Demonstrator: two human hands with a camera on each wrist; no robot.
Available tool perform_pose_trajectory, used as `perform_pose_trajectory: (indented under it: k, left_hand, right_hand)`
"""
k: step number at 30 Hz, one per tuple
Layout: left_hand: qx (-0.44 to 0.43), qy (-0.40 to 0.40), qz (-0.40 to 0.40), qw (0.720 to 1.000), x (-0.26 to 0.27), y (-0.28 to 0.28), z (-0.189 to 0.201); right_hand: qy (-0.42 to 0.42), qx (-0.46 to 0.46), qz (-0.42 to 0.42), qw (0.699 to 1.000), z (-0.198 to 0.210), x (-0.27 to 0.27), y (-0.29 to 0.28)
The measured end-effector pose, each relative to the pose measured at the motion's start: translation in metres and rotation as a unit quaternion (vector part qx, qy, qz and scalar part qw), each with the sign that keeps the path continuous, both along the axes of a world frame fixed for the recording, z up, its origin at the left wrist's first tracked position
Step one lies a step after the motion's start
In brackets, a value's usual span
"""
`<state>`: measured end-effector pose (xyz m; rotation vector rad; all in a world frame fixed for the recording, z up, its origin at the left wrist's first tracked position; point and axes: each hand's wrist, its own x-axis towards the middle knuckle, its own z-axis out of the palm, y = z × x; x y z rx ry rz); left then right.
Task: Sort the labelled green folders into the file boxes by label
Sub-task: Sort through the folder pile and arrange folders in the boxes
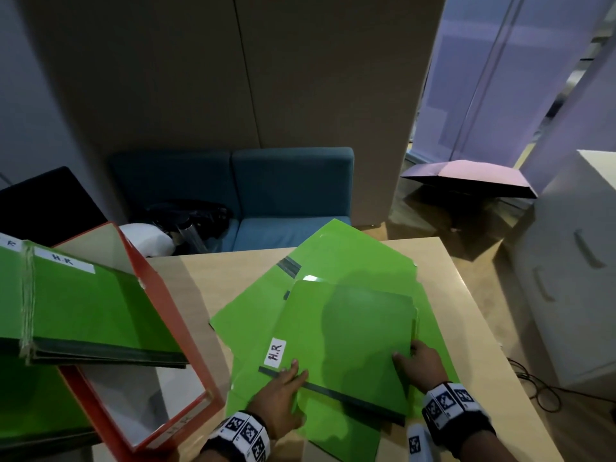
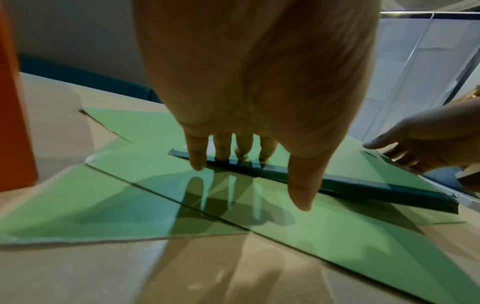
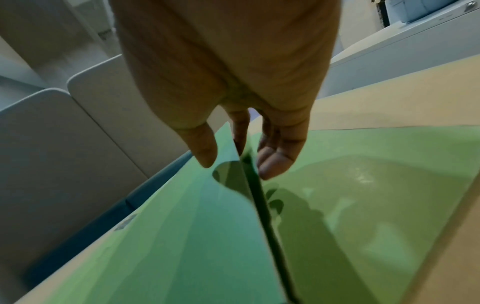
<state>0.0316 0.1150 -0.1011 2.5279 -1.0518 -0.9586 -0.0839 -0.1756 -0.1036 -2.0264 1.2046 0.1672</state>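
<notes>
Folder: the top green folder [image 1: 346, 345], labelled H.R [image 1: 275, 352], lies on a loose pile of other green folders [image 1: 333, 258] on the desk [image 1: 466, 328].
Left grip: our left hand [image 1: 278, 400] rests straight fingers on the dark spine [image 2: 337, 185], grasping nothing.
Right grip: our right hand [image 1: 421, 365] pinches the folder's right edge, thumb on top, fingers beneath, that edge lifted slightly.
Destination: the red file box [image 1: 166, 315] marked H.R, at left, already holding H.R folders [image 1: 90, 305].
Risk: we judge the glossy covers slippery; lifting by one edge could let the folder flop open or drag the lower folders off the desk.
Risk: the box is tilted and full, so pushing in could tip it.
</notes>
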Motion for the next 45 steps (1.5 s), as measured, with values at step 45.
perform_pose_trajectory:
  k: [45]
  left_hand:
    - [-0.522, -0.471, 0.345, 0.622, 0.051, 0.189, 0.273]
  right_hand:
    - [-0.352, 0.165, 0.527, 0.756, 0.186, 0.197, 0.369]
